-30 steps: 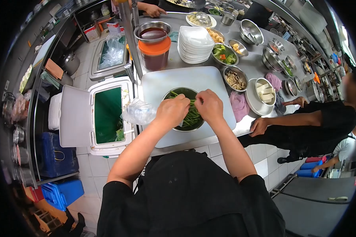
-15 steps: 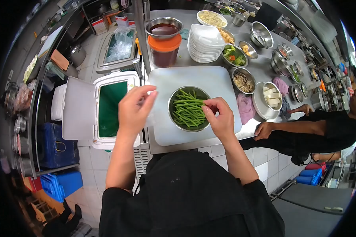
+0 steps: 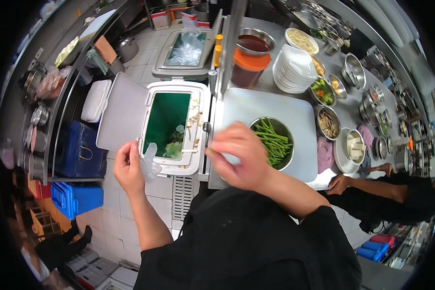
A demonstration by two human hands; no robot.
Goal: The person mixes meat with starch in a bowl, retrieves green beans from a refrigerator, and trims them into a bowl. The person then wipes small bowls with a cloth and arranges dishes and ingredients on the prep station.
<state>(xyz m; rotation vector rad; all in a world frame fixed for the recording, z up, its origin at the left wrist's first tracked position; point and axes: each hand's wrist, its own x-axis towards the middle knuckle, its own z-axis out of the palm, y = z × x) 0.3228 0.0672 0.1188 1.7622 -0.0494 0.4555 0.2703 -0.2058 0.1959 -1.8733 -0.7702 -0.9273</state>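
Beans (image 3: 275, 145) are contained in a steel bowl (image 3: 292, 147), set on the white board (image 3: 295, 108) on the desk (image 3: 270, 24), presumably for easy reach. Left hand (image 3: 129, 169): fingers drawn nearly closed, clear plastic bag (image 3: 151, 166) apparently pinched, hung at the bin's rim (image 3: 182, 169). Right hand (image 3: 241, 157): partly curled, blurred beside the bowl; whether anything is gripped cannot be told. Bin lid (image 3: 123, 113) is folded back, probably so that the opening is left unobstructed.
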